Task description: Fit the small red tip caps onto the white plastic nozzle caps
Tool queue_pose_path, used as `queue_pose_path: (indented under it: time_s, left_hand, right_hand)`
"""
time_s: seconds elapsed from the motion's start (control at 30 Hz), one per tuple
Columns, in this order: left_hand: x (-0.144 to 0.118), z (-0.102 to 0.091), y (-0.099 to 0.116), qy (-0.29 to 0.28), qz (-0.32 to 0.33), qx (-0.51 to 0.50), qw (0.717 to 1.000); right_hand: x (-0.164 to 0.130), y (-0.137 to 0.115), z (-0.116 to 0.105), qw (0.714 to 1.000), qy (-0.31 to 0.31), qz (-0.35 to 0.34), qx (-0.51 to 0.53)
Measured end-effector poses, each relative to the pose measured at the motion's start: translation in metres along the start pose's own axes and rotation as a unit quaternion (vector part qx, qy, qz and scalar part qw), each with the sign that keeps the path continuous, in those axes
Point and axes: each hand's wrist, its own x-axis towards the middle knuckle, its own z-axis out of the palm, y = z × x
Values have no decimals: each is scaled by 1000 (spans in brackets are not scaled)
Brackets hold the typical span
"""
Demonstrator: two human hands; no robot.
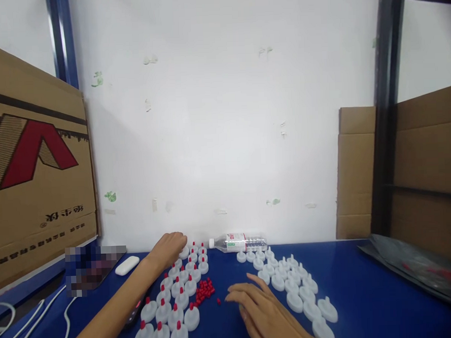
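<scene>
My left hand (pixel 171 248) is at the far end of the white plastic caps with red tips (pixel 174 301), fingers curled onto one near the blue bench's back edge. My right hand (pixel 262 310) lies flat and spread, empty, between the pile of small red plastic tips (pixel 203 290) and the plain white caps (pixel 294 287). Looks like the capping step; a red tip sits just left of my right fingertips.

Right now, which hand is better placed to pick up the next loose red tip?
The right hand. Its fingertips rest just beside the pile of red tips, while the left hand is stretched away to the far end of the capped white caps.
</scene>
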Motion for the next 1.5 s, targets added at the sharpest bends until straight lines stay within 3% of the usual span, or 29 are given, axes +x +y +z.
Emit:
queue_pose_path:
  time_s: [0.2, 0.4, 0.53, 0.67, 0.83, 0.9, 1.03, 1.27, 1.43, 1.5]
  left_hand:
    - [-4, -4, 9, -38, -6, 9, 999]
    - [-9, 4, 12, -52, -13, -5, 999]
    - [-8, 5, 4, -34, -17, -29, 999]
    - [-14, -17, 3, 17, -42, -53, 998]
    - [-44, -40, 40, 50, 22, -135, 989]
    - [-55, -38, 61, 47, 66, -212, 974]
    - [-64, -25, 92, 24, 116, -243, 963]
    - [-61, -12, 106, -14, 129, -214, 968]
    - [-60, -6, 110, 2, 137, -187, 973]
    - [-63, -4, 111, 27, 141, -175, 974]
  right_hand:
    - [9, 0, -17, 999, -31, 19, -14]
    - [4, 24, -21, 985, -14, 130, -112]
    - [-8, 40, -13, 972, -18, 162, -171]
    - [-13, 44, -10, 964, -26, 175, -199]
    - [-13, 48, -10, 967, -65, 154, -191]
    - [-13, 49, -10, 971, -64, 138, -181]
    - [-10, 44, -13, 972, -65, 136, -182]
    - [-13, 42, -10, 953, -100, 167, -234]
    - [-19, 39, -3, 982, -66, 143, -106]
    - [-21, 35, -2, 982, -61, 168, -54]
